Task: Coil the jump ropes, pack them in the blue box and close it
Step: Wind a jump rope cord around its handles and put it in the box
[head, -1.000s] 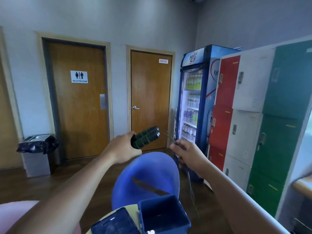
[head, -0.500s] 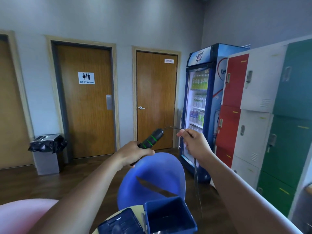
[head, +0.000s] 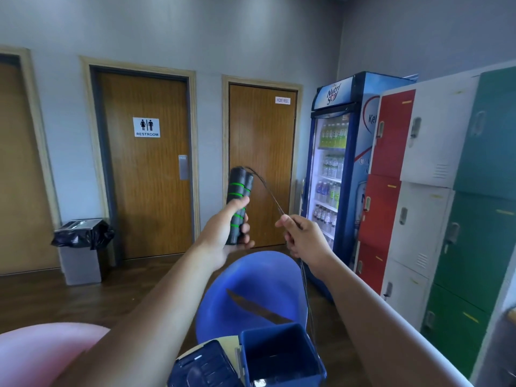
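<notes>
Black, foamy-looking handles [head: 237, 205] are gripped together in the left hand [head: 223, 236] above the blue box [head: 282, 356]. The right hand [head: 304, 238] pinches the thin cord [head: 268, 191], which is probably light and springy, so keep the loops pinched.

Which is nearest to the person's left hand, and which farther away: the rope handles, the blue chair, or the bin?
1. Rope handles: gripped in the left hand.
2. Blue chair: just below it.
3. Bin: far left, by the wall.

Black handles [head: 238, 203] with green rings; blue box [head: 282, 356], perhaps navy inside
</notes>
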Motion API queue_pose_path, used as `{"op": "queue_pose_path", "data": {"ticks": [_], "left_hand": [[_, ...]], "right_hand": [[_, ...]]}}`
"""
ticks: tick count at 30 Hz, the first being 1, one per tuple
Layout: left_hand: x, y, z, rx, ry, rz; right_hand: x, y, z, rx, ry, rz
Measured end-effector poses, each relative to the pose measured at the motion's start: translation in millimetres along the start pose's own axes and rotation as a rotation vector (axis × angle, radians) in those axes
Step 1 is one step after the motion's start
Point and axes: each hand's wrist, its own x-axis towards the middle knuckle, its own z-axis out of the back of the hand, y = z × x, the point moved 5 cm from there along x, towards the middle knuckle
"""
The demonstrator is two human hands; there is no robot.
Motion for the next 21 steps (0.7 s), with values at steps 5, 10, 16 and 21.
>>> {"op": "queue_pose_path", "data": {"ticks": [5, 10, 16, 21], "left_hand": [[11, -7, -2, -0.413, -0.24, 0.017], [17, -8, -1, -0.603, -0.296, -0.022], [16, -19, 42, 0.039, -0.506, -0.087], [2, -34, 47, 1.101, -0.37, -0.233]], "right_hand": [[-7, -9, -12, -0.08, 0.142, -0.034], [-16, -14, -20, -0.33, 0.278, -0.017], [-15, -18, -3, -0.557, 0.366, 0.003], [-6, 1, 3, -0.725, 0.378, 0.154]]}}
